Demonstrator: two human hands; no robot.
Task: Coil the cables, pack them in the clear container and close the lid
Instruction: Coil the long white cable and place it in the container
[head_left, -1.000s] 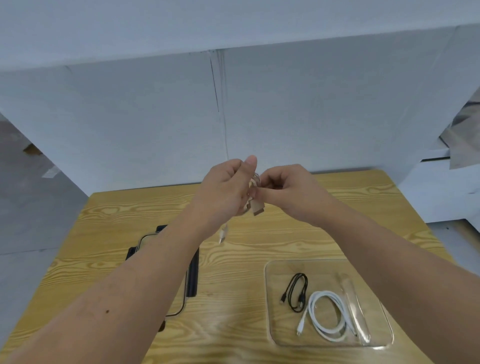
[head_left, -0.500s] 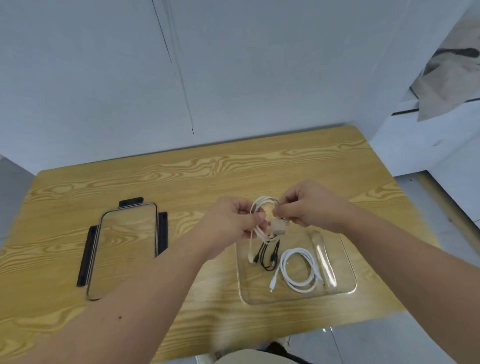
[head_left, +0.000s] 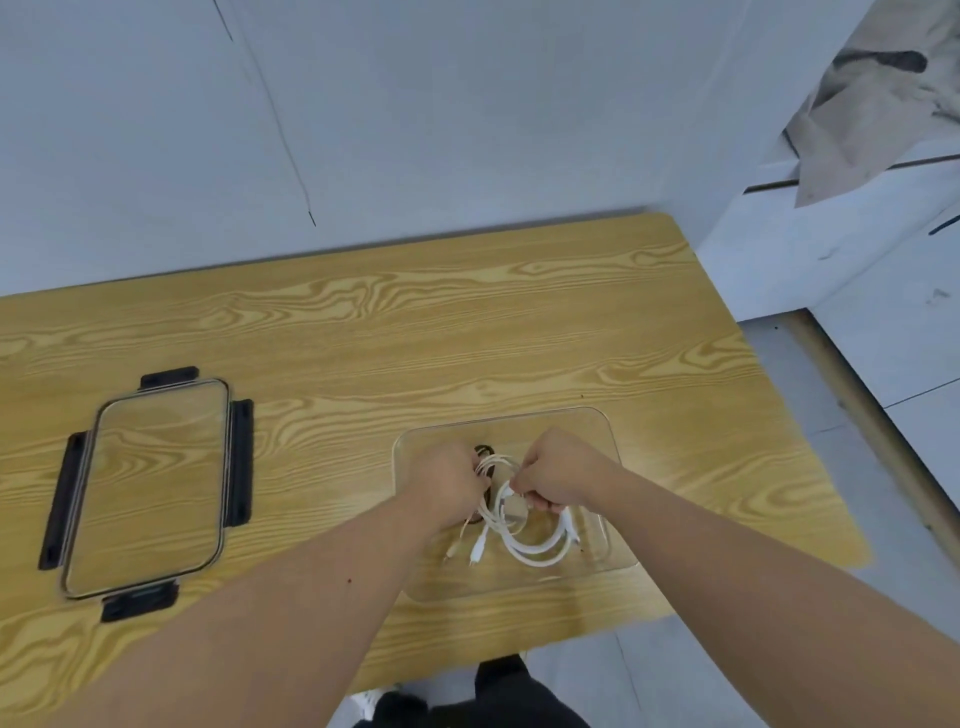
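Observation:
The clear container (head_left: 613, 431) sits on the wooden table at the right front. Both my hands are down inside it. My left hand (head_left: 447, 480) and my right hand (head_left: 558, 475) together pinch a thin coiled white cable (head_left: 491, 465) between them. A thicker coiled white cable (head_left: 540, 551) lies on the container's floor just below my hands. A black cable (head_left: 483, 450) shows only as a small dark loop behind my left hand. The clear lid (head_left: 150, 483) with black clips lies flat on the table at the left.
The wooden table (head_left: 415, 338) stands against a white wall. Its right edge borders a grey floor and a white cabinet (head_left: 841, 249) with a crumpled cloth on top. My dark trousers show below the table's front edge.
Both hands have come down from chest height into the container with the thin white cable. My head has tilted down, so the table now fills more of the view.

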